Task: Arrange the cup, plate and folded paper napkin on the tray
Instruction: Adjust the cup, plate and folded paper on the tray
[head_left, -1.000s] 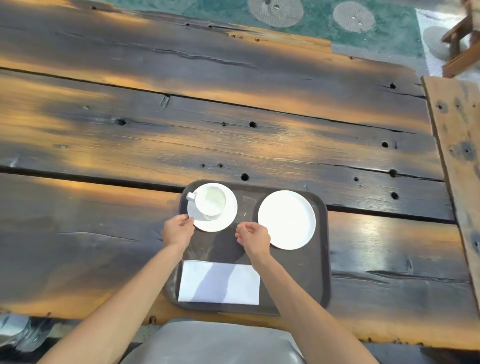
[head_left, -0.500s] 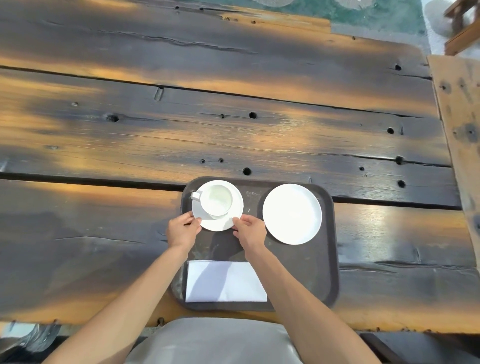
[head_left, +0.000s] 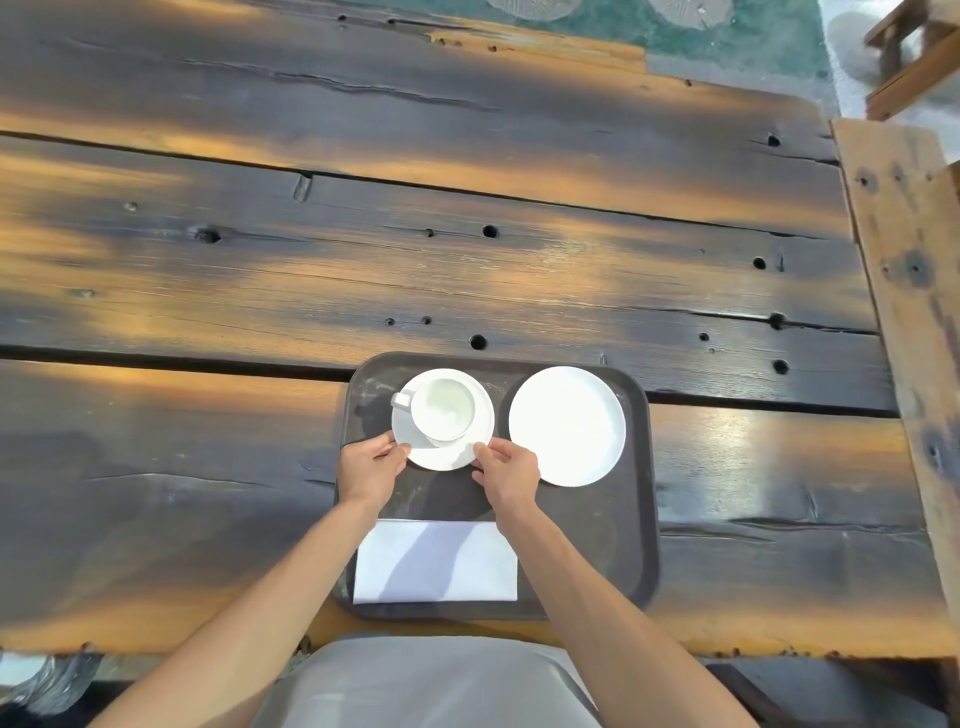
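Head view: each hand (head_left: 370, 466) (head_left: 508, 472) pinches the saucer (head_left: 441, 454); cup (head_left: 442, 410) handle points left.

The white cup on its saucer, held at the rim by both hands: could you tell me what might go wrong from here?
The white cup sits off-centre on the white saucer; a jerk by the left hand or right hand could slide or tip it. The round white plate lies close beside the saucer, so a rightward nudge might knock them together. The folded white napkin lies under the forearms and could be dragged.
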